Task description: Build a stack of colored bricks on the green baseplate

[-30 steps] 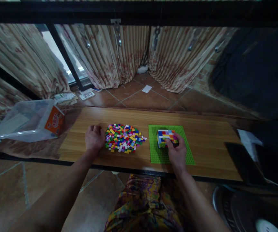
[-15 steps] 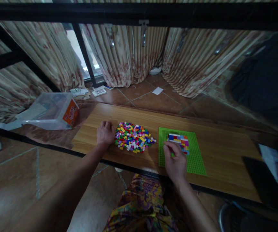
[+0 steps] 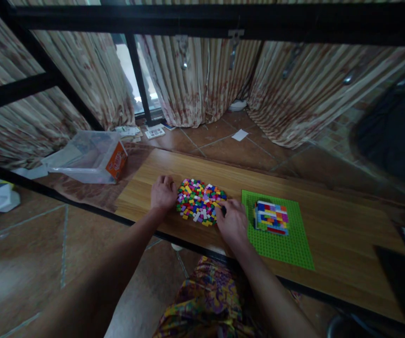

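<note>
My left hand (image 3: pixel 163 192) rests on the wooden board at the left edge of a pile of small multicoloured toy bricks (image 3: pixel 198 202). Its fingers are curled under, and whatever may be inside them is hidden. At the pile's right edge is my right hand (image 3: pixel 233 224), thumb and index finger bent together among the bricks. What lies between those fingertips is too small to make out. Right of that hand lies a green studded baseplate (image 3: pixel 282 253). On it stands a block built of many coloured bricks (image 3: pixel 272 218), with no hand touching it.
A clear plastic bin (image 3: pixel 86 159) with an orange label stands at the left. The wooden board (image 3: pixel 343 234) stretches right, toward a dark flat object (image 3: pixel 389 272). A black metal bar (image 3: pixel 188 21) crosses above. Curtains (image 3: pixel 202 84) hang behind, and papers (image 3: pixel 239 135) lie on the tiles.
My right hand has moved left from the brick block on the baseplate to the pile, uncovering the block. My left hand stays beside the pile. The view has shifted slightly.
</note>
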